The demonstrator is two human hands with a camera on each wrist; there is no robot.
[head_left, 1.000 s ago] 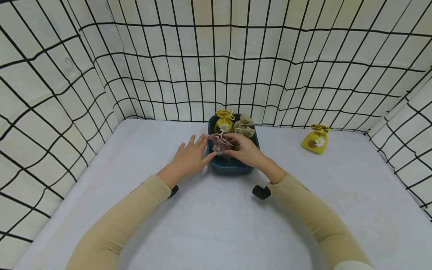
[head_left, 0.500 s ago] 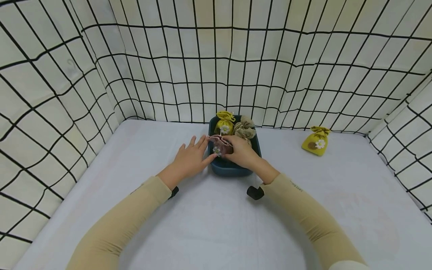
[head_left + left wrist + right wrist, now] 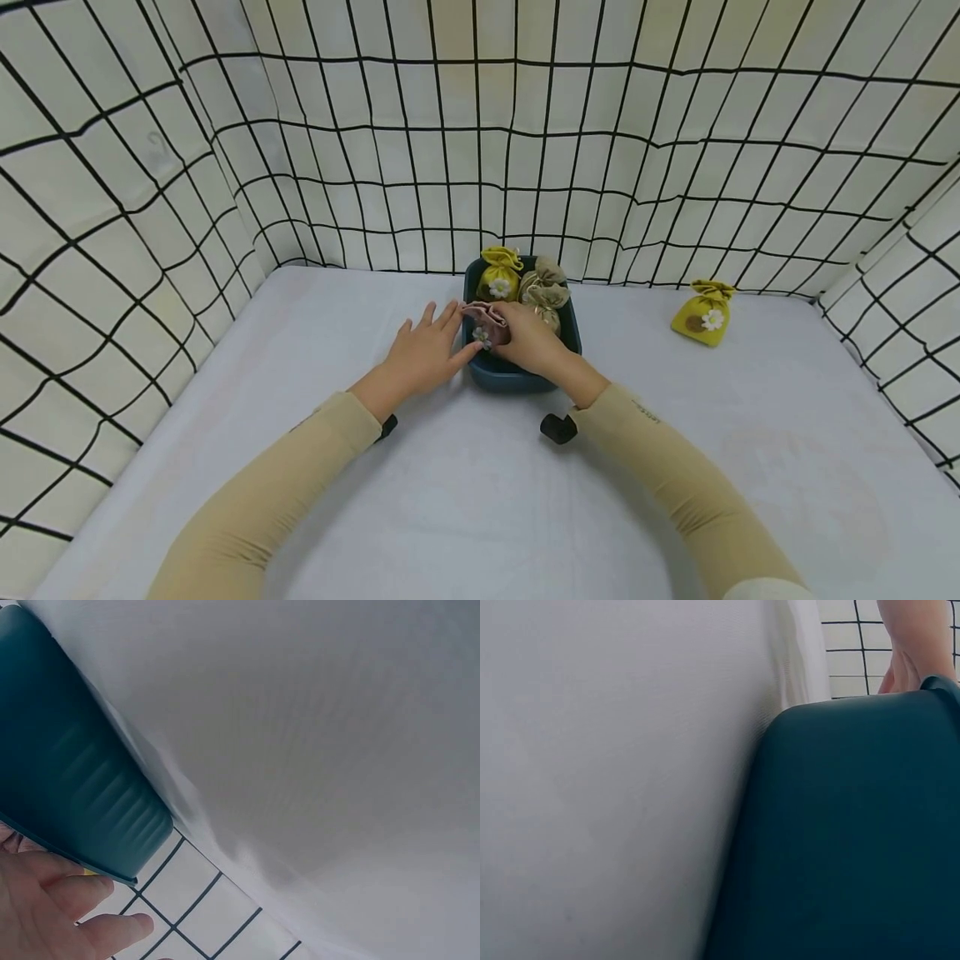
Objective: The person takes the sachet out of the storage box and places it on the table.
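A dark teal bin (image 3: 513, 382) stands on the white-covered table, its side wall (image 3: 82, 765) filling much of the left wrist view. My right hand (image 3: 536, 340) reaches over the near right rim and grips a pink drawstring pouch (image 3: 491, 327) with a small flower on it. The pouch sits low at the left inside the bin, partly covered by my fingers. My left hand (image 3: 420, 352) has its fingers spread at the left rim, the thumb tip by the pouch. Behind lie a yellow pouch (image 3: 500, 271) and beige-green pouches (image 3: 543, 292).
Another yellow pouch (image 3: 702, 317) with a white flower lies on the table at the right, outside the bin. White walls with a black grid (image 3: 495, 150) enclose the table at the back and sides.
My right hand has shifted slightly left and down with the pink pouch, uncovering more of the beige-green pouches. My left hand stays in place at the rim.
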